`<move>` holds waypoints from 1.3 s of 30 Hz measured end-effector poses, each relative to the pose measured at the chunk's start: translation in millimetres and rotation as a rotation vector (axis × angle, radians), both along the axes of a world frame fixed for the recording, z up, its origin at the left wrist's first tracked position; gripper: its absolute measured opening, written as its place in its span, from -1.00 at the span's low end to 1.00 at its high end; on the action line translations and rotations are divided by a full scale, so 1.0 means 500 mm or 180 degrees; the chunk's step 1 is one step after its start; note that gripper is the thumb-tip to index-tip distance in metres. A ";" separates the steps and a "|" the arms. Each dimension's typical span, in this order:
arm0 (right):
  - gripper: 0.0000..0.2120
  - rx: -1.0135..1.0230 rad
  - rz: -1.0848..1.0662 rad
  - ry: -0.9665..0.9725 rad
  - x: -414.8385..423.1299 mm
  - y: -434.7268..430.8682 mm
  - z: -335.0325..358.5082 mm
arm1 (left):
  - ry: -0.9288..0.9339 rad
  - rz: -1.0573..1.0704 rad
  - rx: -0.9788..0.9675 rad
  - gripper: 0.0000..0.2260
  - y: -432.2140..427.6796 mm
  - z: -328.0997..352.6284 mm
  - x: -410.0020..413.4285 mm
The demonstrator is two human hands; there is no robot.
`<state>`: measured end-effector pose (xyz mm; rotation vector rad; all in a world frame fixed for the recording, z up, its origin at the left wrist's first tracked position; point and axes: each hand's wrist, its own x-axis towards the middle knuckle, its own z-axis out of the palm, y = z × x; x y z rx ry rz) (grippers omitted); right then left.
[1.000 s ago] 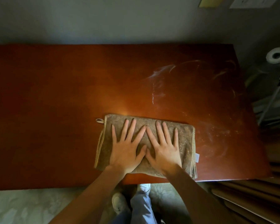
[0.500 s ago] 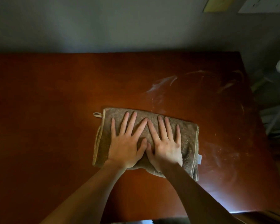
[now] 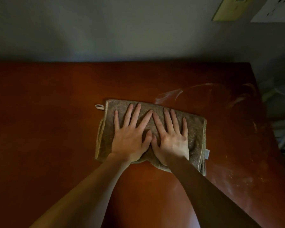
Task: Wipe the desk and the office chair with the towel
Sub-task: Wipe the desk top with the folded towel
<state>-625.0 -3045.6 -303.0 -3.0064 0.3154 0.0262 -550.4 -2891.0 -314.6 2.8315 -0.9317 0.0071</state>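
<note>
A folded brown towel (image 3: 194, 134) lies flat on the reddish-brown desk (image 3: 48, 129), a little right of centre. My left hand (image 3: 130, 137) and my right hand (image 3: 169, 139) press side by side on it, fingers straight and spread, thumbs touching. A small hanging loop sticks out at the towel's far left corner and a white label at its right edge. The office chair is not in view.
Pale dusty smears (image 3: 171, 94) mark the desk to the right of the towel and near the right edge. A grey wall (image 3: 122, 30) runs behind the desk. A yellow note (image 3: 227, 10) and a white sheet (image 3: 275, 10) hang at top right.
Both hands have pushed the towel away from me toward the wall, across the desk. The near desk edge, the floor and my feet have dropped out of view.
</note>
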 end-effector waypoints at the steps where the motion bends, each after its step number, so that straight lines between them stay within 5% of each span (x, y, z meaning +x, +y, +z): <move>1: -0.32 -0.0005 0.0004 0.0017 0.007 -0.004 0.000 | 0.0007 0.0015 -0.0005 -0.41 -0.004 0.001 0.006; 39: -0.33 -0.0167 0.0184 0.0029 0.318 -0.163 -0.003 | 0.0034 0.0279 -0.0081 -0.42 -0.161 0.003 0.297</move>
